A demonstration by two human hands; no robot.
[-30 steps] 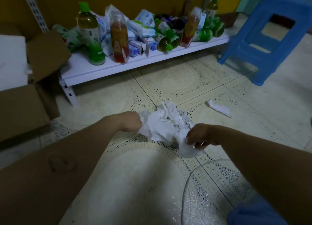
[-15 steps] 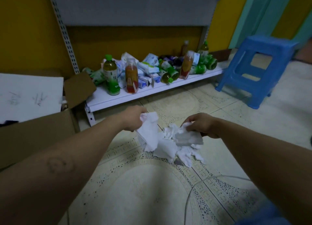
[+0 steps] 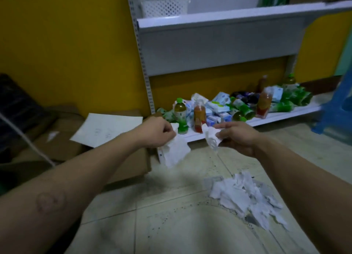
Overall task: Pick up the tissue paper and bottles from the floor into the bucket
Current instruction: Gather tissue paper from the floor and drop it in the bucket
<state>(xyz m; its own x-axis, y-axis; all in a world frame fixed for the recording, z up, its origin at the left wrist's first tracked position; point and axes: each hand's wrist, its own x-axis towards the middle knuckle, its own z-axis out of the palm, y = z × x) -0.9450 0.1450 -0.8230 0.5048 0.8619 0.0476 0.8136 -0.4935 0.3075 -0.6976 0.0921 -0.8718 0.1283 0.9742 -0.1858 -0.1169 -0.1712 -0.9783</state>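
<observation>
We take the low white shelf board (image 3: 285, 115) against the yellow wall (image 3: 66, 53) as our landmark. In front of its left end we see the left hand (image 3: 156, 132) raised off the floor. Its fingers are curled tight round the top of a limp white tissue sheet (image 3: 176, 152), which hangs below the knuckles. In front of the middle of the shelf board, the right hand (image 3: 238, 137) pinches a smaller crumpled white tissue scrap (image 3: 211, 140) between thumb and bent fingers. The two pieces are apart, with a gap between them. A loose heap of torn white tissue pieces (image 3: 245, 198) lies on the patterned beige tiled floor (image 3: 171, 225) in front of the shelf board, below the right hand. Neither hand touches it.

On the shelf board stand a green-capped bottle of yellowish drink (image 3: 180, 112) and, just beside it, a clear bottle of orange-red drink (image 3: 199, 117). A second orange-red bottle (image 3: 263, 105) stands further right, amid green bottles lying on their sides (image 3: 244, 110) and blue-and-white packets (image 3: 219, 106). Left of the shelf board sits a brown cardboard box (image 3: 131, 164) with a white paper sheet (image 3: 108, 130) on top. At the shelf board's right end we see part of a blue plastic stool (image 3: 341, 112).
</observation>
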